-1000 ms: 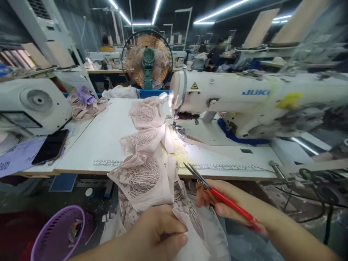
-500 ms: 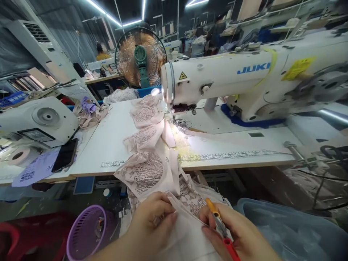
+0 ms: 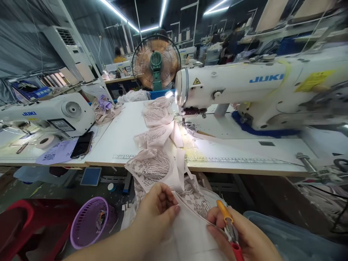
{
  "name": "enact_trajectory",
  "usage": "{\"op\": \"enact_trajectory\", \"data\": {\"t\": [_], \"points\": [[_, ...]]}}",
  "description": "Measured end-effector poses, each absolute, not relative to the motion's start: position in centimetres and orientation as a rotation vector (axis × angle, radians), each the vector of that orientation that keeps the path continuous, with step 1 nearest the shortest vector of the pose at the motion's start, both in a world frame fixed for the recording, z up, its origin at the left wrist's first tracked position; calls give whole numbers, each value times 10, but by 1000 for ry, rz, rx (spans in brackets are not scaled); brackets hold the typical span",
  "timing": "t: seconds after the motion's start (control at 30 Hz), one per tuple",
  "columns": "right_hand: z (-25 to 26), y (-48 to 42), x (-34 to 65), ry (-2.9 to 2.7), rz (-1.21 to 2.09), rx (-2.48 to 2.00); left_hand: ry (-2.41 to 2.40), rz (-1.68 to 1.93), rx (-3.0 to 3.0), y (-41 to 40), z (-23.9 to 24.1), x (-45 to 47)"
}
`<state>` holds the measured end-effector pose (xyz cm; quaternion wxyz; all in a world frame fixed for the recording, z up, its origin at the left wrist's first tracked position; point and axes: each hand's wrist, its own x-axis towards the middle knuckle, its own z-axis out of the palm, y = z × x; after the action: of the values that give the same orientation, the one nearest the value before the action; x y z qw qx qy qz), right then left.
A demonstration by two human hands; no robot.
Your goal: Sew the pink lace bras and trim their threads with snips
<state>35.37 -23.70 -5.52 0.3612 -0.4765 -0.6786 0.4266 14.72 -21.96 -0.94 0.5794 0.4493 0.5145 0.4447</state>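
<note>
My left hand [image 3: 159, 210] pinches the edge of a pale pink lace garment piece [image 3: 187, 224] low in the view. Farther along the same edge, my right hand [image 3: 236, 228] grips the fabric between thumb and fingers. Thread snips [image 3: 230, 224] with orange and red handles are also held in that right hand, lying across the fingers. A chain of lace pieces [image 3: 152, 165] runs from my hands up over the table edge to the needle area of a white sewing machine [image 3: 231, 81]. What lies under the fingertips is hidden.
A second sewing machine [image 3: 46, 114] stands at left, with a phone [image 3: 82, 145] on paper beside it. A fan [image 3: 156, 63] is behind the table [image 3: 244, 159]. Below are a purple basket [image 3: 89, 224], a red stool [image 3: 40, 217] and a translucent bin [image 3: 285, 232].
The view has shifted left, so the machines and fan appear farther right. Both hands keep their hold on the fabric edge, and the snips stay in the right hand.
</note>
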Motion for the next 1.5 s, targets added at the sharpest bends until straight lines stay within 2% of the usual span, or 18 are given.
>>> {"op": "enact_trajectory", "data": {"t": [0.1, 0.2, 0.3, 0.43, 0.53, 0.67, 0.8, 0.9, 1.03, 1.17, 1.33, 1.5], "points": [[-41, -224, 350, -1723, 972, -1126, 1167, 1077, 1184, -212, 17, 147], [-13, -205, 346, -1677, 899, -940, 1205, 1199, 1641, -207, 52, 144], [15, -190, 348, -1681, 997, -854, 1235, 1252, 2106, -205, 72, 140], [23, -180, 360, -1609, 1457, -895, 1293, 1178, 2327, -201, 60, 139], [14, -177, 365, -1612, 1623, -976, 1301, 1127, 2327, -198, 39, 142], [-1, -176, 360, -1712, 1613, -1254, 1139, 970, 2427, -197, 27, 155], [-16, -174, 354, -1692, 1432, -1499, 762, 957, 2522, -195, 23, 174], [-23, -175, 359, -1652, 1405, -1536, 704, 1015, 2408, -197, 15, 176], [-26, -184, 373, -1556, 1617, -1326, 1262, 1085, 1808, -200, 7, 170], [-34, -199, 373, -1252, 1753, -1032, 1409, 1142, 1319, -195, 6, 170], [-49, -213, 358, -1222, 1519, -1172, 1435, 1155, 1135, -187, 3, 170], [-59, -217, 348, -1190, 1372, -1133, 1442, 1183, 1087, -188, -1, 168]]}}
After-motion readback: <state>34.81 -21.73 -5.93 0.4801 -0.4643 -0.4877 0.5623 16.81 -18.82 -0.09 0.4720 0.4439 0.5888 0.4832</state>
